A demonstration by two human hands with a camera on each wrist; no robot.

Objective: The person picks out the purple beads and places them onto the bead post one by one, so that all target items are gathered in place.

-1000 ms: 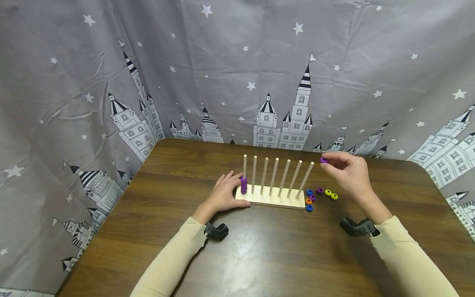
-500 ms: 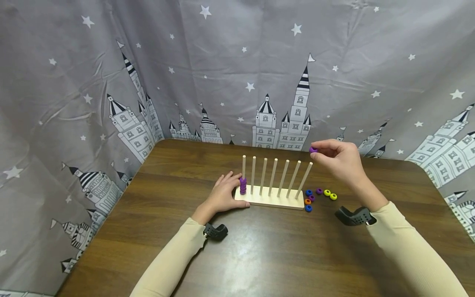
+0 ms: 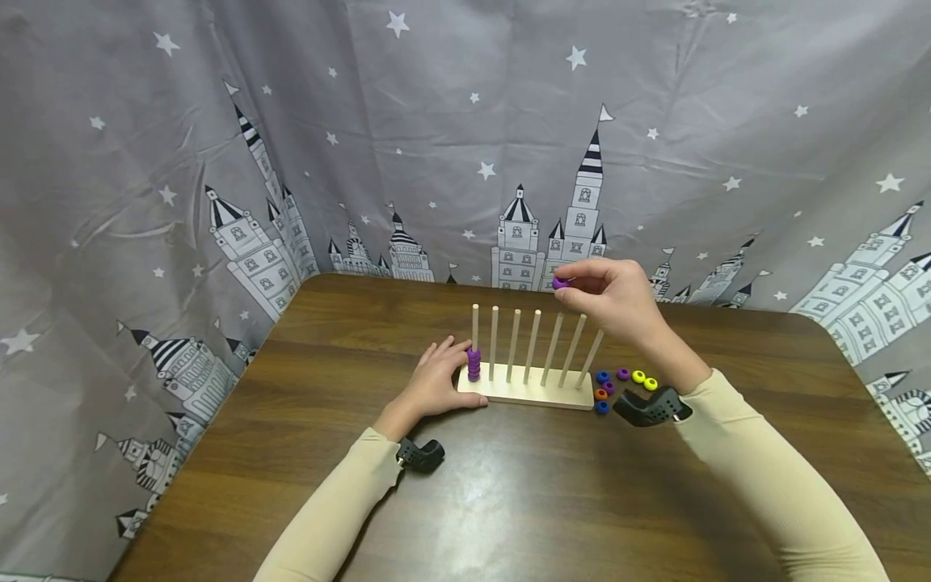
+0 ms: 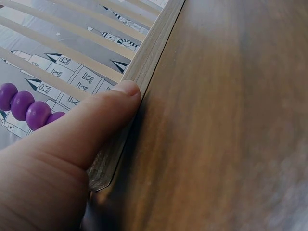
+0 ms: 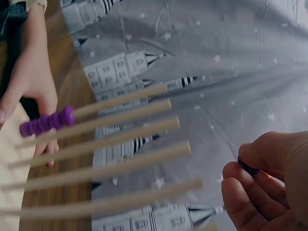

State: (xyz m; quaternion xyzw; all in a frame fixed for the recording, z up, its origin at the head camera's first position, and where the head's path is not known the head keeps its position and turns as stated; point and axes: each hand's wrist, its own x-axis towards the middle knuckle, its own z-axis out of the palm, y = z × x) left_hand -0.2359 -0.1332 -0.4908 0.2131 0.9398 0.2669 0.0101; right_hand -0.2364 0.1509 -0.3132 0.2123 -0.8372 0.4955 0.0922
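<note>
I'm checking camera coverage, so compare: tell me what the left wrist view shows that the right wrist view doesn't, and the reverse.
Only the left wrist view: the front edge of the wooden base, close up.

Only the right wrist view: the right hand pinching a purple bead, and the tops of several pegs.

Both: the left hand, lower parts of pegs, stacked purple beads, the table and the castle-print curtain.

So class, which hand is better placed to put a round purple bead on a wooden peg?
Likely the right hand: it pinches a purple bead near the tops of the pegs. The left hand touches the rectangular wooden base.
</note>
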